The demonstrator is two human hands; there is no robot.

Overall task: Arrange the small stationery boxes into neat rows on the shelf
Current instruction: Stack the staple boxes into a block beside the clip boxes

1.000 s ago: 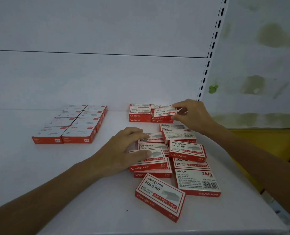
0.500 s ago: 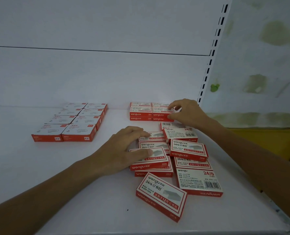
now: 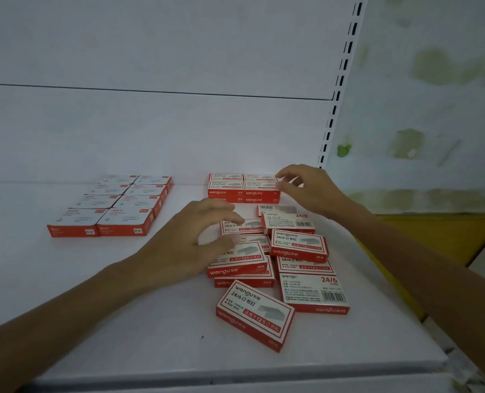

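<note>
Red staple boxes (image 3: 255,314) on white shelf (image 3: 116,307)

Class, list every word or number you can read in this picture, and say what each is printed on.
"wengu", "24/6 订书钉": top of the tilted front box.
"12": that box's red strip.
"wengu", "24/6": label side of the box beside it.
"wengu", "24/6": red fronts of the back stack.
Left group of boxes: too blurred to read.
Fine print, barcode digits: too small.

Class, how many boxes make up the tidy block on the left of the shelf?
8 boxes: two side by side in each of four rows, front to back. The far rows are blurred, so some may be hidden.
</note>
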